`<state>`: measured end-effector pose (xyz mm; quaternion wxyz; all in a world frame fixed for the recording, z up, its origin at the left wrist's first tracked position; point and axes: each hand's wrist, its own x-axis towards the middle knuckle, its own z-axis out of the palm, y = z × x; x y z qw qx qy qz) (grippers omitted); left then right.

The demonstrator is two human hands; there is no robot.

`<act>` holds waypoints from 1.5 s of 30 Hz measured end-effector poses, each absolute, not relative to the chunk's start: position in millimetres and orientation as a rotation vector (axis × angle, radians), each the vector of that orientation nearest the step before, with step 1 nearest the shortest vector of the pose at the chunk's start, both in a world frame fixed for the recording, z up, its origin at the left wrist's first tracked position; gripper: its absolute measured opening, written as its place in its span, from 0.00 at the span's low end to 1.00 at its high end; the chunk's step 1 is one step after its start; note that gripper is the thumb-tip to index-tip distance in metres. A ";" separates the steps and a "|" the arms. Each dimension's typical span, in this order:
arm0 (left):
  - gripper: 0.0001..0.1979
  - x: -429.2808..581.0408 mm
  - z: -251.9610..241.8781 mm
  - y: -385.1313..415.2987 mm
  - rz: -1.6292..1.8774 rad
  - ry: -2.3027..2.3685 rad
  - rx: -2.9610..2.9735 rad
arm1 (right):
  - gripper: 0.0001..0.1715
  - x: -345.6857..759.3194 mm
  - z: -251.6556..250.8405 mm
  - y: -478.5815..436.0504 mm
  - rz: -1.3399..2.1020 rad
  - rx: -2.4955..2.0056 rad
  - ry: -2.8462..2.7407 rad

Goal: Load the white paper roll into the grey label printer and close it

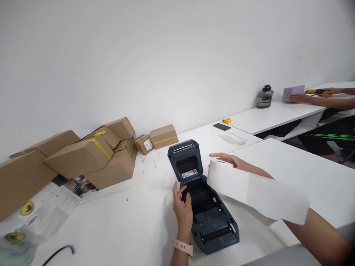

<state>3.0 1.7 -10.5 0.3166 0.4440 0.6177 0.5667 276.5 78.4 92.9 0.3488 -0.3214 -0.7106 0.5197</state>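
A dark blue label printer [206, 218] lies on the white table [124, 229] with its lid [185, 159] swung open and its roll bay bare. My left hand [182, 207], a pink watch on the wrist, rests against the printer's left side with fingers curled at the bay's edge. My right hand [231, 162] holds a white roll of label paper [222, 175] just right of the open lid. A long strip of paper [274, 199] trails from the roll across my right forearm.
Cardboard boxes [91, 155] with yellow tape are piled at the back left, papers [52, 210] in front of them. A black cable [59, 252] lies near the front edge. Further right are a phone [222, 126], a tape measure [227, 120], a tape dispenser [264, 96] and another person's hands [299, 98].
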 end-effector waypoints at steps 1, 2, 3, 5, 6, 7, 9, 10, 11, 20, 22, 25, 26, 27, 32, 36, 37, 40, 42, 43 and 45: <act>0.33 1.9 -9.4 1.6 1.481 1.638 1.169 | 0.46 265.3 97.7 76.9 1.410 -0.768 -1.924; 0.32 0.5 -8.2 1.5 1.474 1.642 1.182 | 0.45 253.0 101.9 77.9 1.461 -0.716 -2.050; 0.31 -0.9 -7.1 1.3 1.472 1.634 1.207 | 0.44 240.1 105.9 81.0 1.487 -0.682 -2.203; 0.30 -3.5 -5.7 1.2 1.485 1.598 1.260 | 0.42 213.9 113.3 90.0 1.448 -0.644 -2.480; 0.29 -4.3 -5.6 1.2 1.498 1.584 1.272 | 0.41 201.4 116.8 94.3 1.401 -0.633 -2.586; 0.29 -4.7 -5.8 1.3 1.513 1.581 1.268 | 0.42 189.6 120.3 97.7 1.342 -0.636 -2.682; 0.30 -4.3 -7.0 1.6 1.535 1.591 1.234 | 0.47 169.2 126.2 100.6 1.198 -0.691 -2.869; 0.30 -3.8 -7.9 1.6 1.541 1.590 1.216 | 0.50 160.7 128.4 100.5 1.100 -0.733 -2.977; 0.30 -3.3 -8.7 1.6 1.549 1.580 1.202 | 0.53 153.5 130.1 99.6 0.998 -0.776 -3.080; 0.30 -1.9 -7.0 -1.9 1.544 1.569 1.116 | 0.64 132.3 129.7 100.7 0.818 -0.930 -3.236; 0.31 -1.1 -7.4 -2.2 1.558 1.544 1.095 | 0.65 131.4 126.9 105.0 0.842 -0.929 -3.226; 0.31 -0.1 -9.7 -1.5 1.583 1.517 1.061 | 0.63 128.3 122.4 113.0 0.891 -0.924 -3.204; 0.30 0.2 -10.6 -1.1 1.593 1.510 1.054 | 0.61 127.0 121.4 115.9 0.910 -0.921 -3.198; 0.30 0.3 -11.4 -0.7 1.602 1.506 1.050 | 0.60 125.8 120.8 118.7 0.933 -0.917 -3.188; 0.27 0.0 -13.1 0.1 1.599 1.509 1.059 | 0.54 126.5 121.0 128.1 1.113 -0.915 -3.134; 0.27 -0.7 -13.1 -0.9 1.602 1.505 1.075 | 0.46 138.9 114.9 127.0 1.338 -0.893 -3.084; 0.27 -0.8 -13.0 -1.1 1.605 1.504 1.080 | 0.45 142.2 112.3 126.6 1.385 -0.887 -3.063; 0.27 -0.9 -12.7 -1.3 1.615 1.502 1.083 | 0.46 147.9 105.7 127.2 1.446 -0.886 -3.010; 0.26 -0.5 -12.8 -1.2 1.632 1.494 1.072 | 0.47 147.1 105.1 128.3 1.445 -0.883 -3.015; 0.26 -0.2 -13.1 -1.2 1.643 1.488 1.066 | 0.46 145.6 106.2 128.4 1.439 -0.875 -3.027; 0.23 0.4 -14.0 -0.8 1.664 1.475 1.052 | 0.45 141.3 110.4 126.9 1.423 -0.839 -3.054</act>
